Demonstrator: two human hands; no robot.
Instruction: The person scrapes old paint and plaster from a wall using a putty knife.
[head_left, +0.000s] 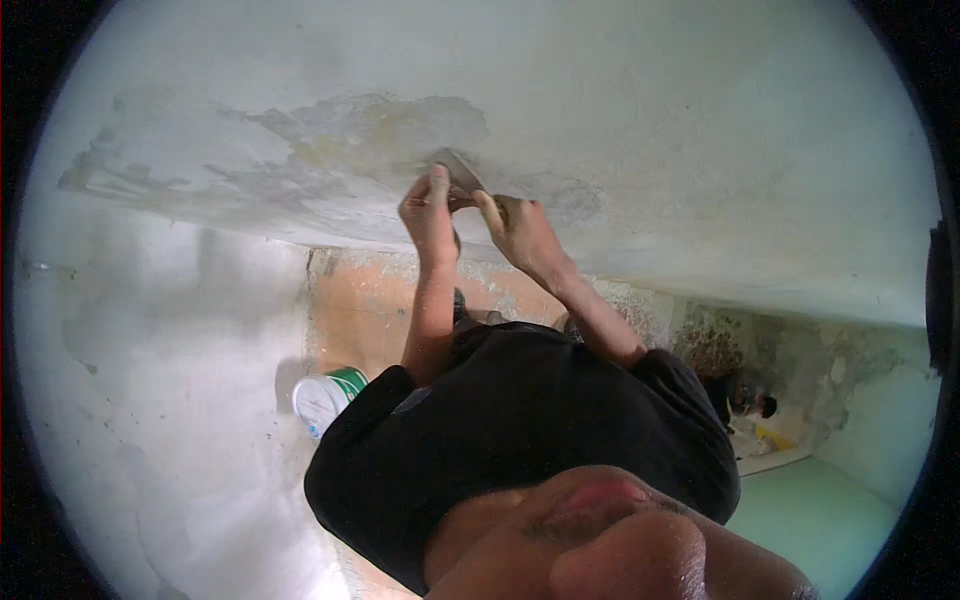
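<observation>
In front of the patched wall, both of my hands meet around a putty knife (465, 174) with a flat metal blade. My right hand (529, 234) grips its handle end, with fingers at the base of the blade. My left hand (431, 214) is curled at the blade's left side, thumb raised along its edge. A small dark piece shows behind the left wrist; what it is cannot be made out. Around the blade, the wall (720, 150) carries a grey and yellowish patch (360, 135) of rough, smeared filler. Whether the blade touches the wall is unclear.
A white and green plastic bucket (319, 401) stands on the orange-brown floor (360, 300) by the left wall (165, 360). At the far right, another person (739, 397) is low down near a stained wall (795, 360), with a yellow item (776, 439) close by.
</observation>
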